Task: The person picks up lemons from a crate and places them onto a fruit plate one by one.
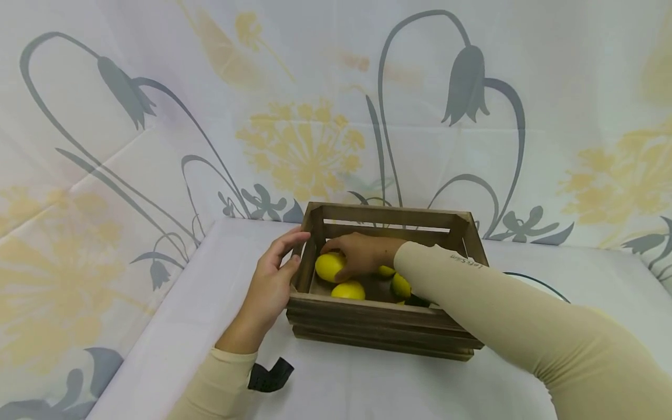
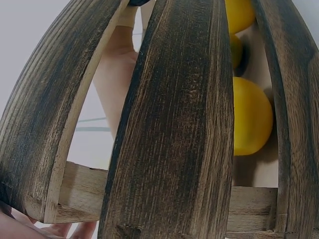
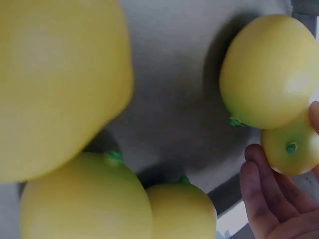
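Note:
Inside a dark brown slatted wooden crate (image 1: 378,332), my right hand (image 1: 362,254) grips a yellow lemon (image 1: 331,267) near the left end. The right wrist view has this lemon (image 3: 291,147) between thumb and fingers, its green stem tip showing. Another lemon (image 3: 271,69) lies right beside it. More lemons (image 1: 401,286) are farther right in the crate, partly hidden by my right sleeve. My left hand (image 1: 273,280) rests against the crate's left end, fingertips and thumb at the rim. Through the slats, the left wrist view catches a lemon (image 2: 251,117).
The crate stands on a white cloth (image 1: 168,338), before a flower-printed backdrop (image 1: 336,87). To its right, a round dark-rimmed item (image 1: 541,286) shows partly behind my right sleeve. A black bent piece (image 1: 272,375) is beside my left sleeve.

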A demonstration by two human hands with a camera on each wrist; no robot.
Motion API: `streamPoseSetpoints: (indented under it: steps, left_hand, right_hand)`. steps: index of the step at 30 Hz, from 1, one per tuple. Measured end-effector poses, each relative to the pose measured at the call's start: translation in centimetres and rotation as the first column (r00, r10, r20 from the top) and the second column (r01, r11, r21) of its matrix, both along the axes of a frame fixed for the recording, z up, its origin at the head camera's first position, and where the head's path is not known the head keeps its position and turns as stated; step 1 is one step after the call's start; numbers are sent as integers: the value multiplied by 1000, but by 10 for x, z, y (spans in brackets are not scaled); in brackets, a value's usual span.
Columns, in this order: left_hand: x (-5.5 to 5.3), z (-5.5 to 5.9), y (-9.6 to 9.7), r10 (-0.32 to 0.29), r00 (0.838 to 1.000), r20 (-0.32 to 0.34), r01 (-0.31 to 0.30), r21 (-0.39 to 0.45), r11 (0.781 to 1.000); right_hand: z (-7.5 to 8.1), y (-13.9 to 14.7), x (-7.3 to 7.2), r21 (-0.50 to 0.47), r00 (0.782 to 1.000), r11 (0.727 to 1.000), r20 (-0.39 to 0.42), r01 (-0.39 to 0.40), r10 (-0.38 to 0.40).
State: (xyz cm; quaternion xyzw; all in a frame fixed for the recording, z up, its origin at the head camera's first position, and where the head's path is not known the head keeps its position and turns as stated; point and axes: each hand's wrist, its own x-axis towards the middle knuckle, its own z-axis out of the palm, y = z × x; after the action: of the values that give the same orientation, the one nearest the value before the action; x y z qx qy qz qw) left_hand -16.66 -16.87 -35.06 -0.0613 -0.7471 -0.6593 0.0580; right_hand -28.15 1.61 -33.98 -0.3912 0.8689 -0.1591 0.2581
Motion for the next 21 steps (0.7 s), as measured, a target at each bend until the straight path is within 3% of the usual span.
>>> streamPoseSetpoints:
  steps: [21]
  left_hand:
    - [0, -1, 0, 6, 1000, -7, -6, -5, 1000]
  right_hand:
    - [5, 2, -1, -10, 998, 1000, 50, 27, -27]
